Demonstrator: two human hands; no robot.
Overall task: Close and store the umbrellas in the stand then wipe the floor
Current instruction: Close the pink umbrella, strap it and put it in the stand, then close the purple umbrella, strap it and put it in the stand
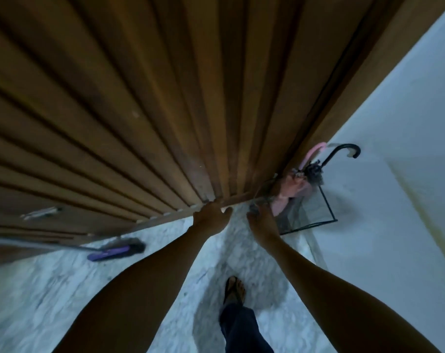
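- Bare-skinned, the left hand reaches far forward with its fingers spread apart, fingertips touching the bottom edge of the wooden door; it grips nothing.
- To its right, the right hand reaches toward the near-left corner of the umbrella stand. A small blurred grey item sits at its fingertips; whether the fingers are clamped on it cannot be told.
- Black wire forms the stand's frame, with clear panels. It sits on the floor in the far right corner, between the door frame and the white wall.
- Inside the stand, a folded pink umbrella leans with its pink handle upward. A dark umbrella with a black hooked handle stands just right of it.
- Pale marbled floor extends near and left.
- On the left, a mop with a purple head lies on the floor beside the door.
- Near centre, one sandalled foot and a dark trouser leg are visible.
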